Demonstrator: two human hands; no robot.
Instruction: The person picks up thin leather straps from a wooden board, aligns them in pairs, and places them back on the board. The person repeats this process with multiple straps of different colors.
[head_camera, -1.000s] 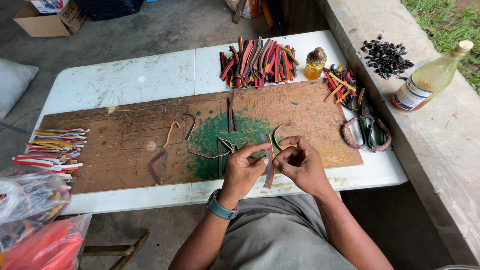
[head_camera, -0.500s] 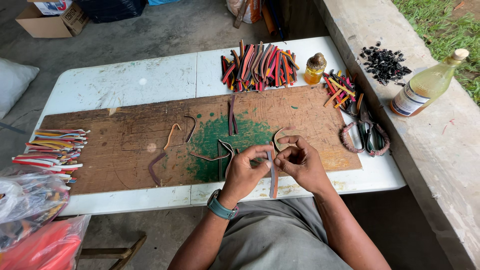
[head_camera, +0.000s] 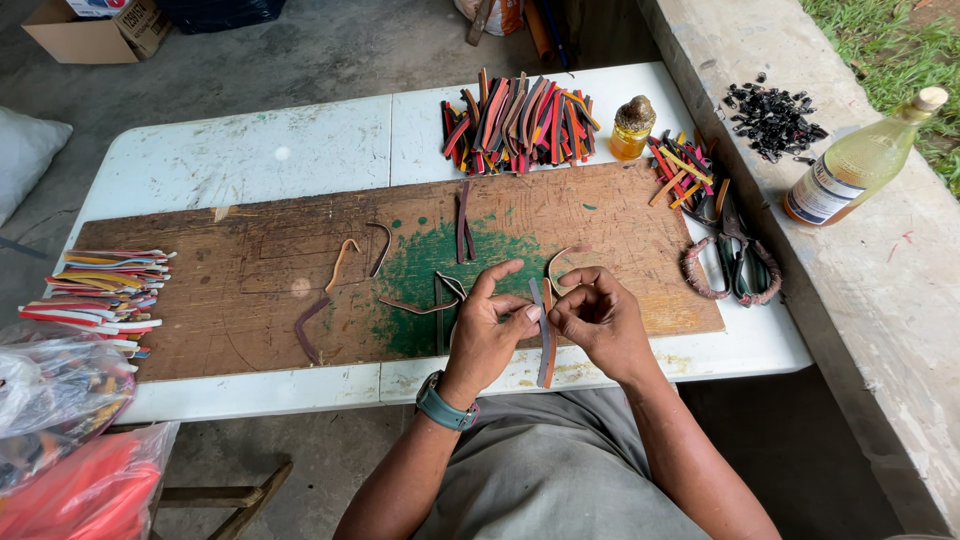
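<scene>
Since the earlier frame both hands have lifted slightly at frame centre, left hand and right hand pinching a thin strip upright over the board, fingertips hiding its top end.

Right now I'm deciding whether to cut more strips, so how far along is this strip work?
Possibly done: a stack of flat multicoloured pieces lies at the board's left end. In hand: the left hand and right hand pinch one dark strip hanging over the table edge. Left: a big pile of coloured strips and several loose curled strips on the wooden board.
</scene>
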